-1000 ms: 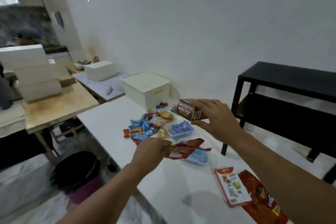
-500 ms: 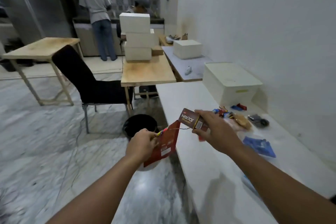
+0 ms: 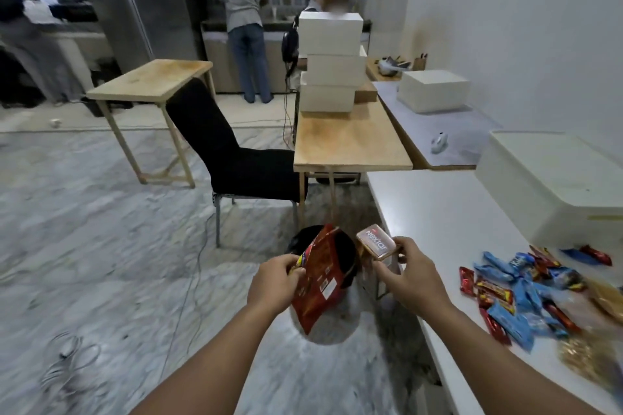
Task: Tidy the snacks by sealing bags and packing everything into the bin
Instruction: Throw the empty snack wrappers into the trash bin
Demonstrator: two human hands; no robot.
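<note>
Left hand (image 3: 274, 283) grip: fingers curled round the top edge of a red snack bag (image 3: 320, 274), which hangs down open-mouthed and crumpled. Right hand (image 3: 409, 276) grip: pinches a brown Nextar box (image 3: 376, 242) at its near end, box tilted up and away. Both are held out over the floor, off the left edge of the white bench (image 3: 448, 212), right above a black-lined waste bin (image 3: 323, 283) standing on the floor. Judged step: clearing or disposal of empties, not sealing; whether the bag or box is empty cannot be told. The white lidded bin (image 3: 553, 185) sits on the bench by the wall, lid on, well apart from the hands. Loose snacks (image 3: 519, 290), blue and red wrappers, lie in a pile on the bench to the right, unpacked. Next move likely calls for releasing both items into the waste bin, or else turning back to the bench, lifting the lid off the white bin and packing. Most of the task looks left to do. Other people stand in the background, blurred.
</note>
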